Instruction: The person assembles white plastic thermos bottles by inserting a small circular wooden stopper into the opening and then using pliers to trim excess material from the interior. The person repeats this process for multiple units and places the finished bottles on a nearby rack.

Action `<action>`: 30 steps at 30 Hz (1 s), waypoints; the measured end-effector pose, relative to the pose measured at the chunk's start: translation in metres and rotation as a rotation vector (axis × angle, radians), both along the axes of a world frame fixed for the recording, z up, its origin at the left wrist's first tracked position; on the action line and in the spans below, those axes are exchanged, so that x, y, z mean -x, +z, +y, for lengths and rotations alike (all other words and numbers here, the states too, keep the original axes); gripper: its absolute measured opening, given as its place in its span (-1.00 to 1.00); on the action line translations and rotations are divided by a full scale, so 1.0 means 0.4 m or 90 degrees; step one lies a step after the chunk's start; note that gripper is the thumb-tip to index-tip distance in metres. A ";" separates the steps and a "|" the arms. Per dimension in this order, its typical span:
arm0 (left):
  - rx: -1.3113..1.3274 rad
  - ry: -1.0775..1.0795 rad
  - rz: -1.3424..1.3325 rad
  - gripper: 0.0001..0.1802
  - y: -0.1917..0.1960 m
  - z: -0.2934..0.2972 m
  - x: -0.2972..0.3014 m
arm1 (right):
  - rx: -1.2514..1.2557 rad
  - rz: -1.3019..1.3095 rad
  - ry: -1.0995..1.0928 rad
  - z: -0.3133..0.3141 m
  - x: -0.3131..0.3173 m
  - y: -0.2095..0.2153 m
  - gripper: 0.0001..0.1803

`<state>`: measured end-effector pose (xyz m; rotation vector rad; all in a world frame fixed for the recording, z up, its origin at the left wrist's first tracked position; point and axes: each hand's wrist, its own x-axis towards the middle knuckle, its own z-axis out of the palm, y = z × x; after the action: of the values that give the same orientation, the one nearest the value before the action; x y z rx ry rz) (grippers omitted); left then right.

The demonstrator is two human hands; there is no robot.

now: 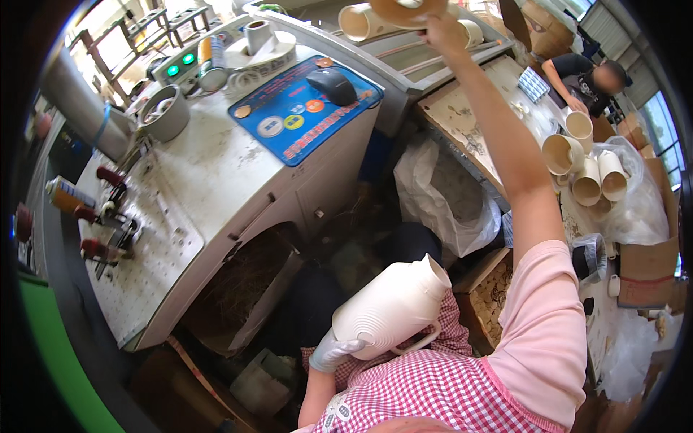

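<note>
Low in front of my body, my left hand (pixel 338 351), in a pale glove, is closed on the lower end of a cream plastic jug (pixel 390 307). The jug is tilted, with its spouted mouth up to the right and its loop handle toward my apron. My right arm stretches far up to the top edge. There, my right hand (pixel 442 32) grips the rim of a tan, hollow round piece (pixel 408 14), cut off by the picture's edge. Beside it, cream cylinders (pixel 355 23) lie on a framed rack.
On the left bench (pixel 180 191) are toggle clamps (pixel 108 216), a grey ring-shaped container (pixel 164 114), a spray can (pixel 211 63) and a mouse (pixel 332 85) on a blue mat. At right stand several cream jug bodies (pixel 563 154), near another person (pixel 588 83). A plastic-lined bin (pixel 433 195) sits between benches.
</note>
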<state>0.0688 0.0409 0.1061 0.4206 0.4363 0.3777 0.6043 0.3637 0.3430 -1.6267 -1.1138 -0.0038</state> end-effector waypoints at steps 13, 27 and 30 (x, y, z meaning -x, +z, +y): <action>0.075 -0.053 0.130 -0.07 -0.003 0.048 -0.083 | 0.226 -0.169 -0.502 0.267 -0.330 -0.269 -0.50; 0.150 -0.067 0.182 0.00 0.027 0.076 -0.119 | 0.109 -0.562 -0.159 0.254 -0.469 -0.245 -0.58; 0.115 -0.070 0.199 0.00 0.031 0.078 -0.122 | 0.175 -0.368 -0.400 0.279 -0.494 -0.252 -0.57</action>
<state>0.1174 0.0723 0.1186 0.3255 0.7428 0.1627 0.8017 0.4751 0.2423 -2.2485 -0.9955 -0.8042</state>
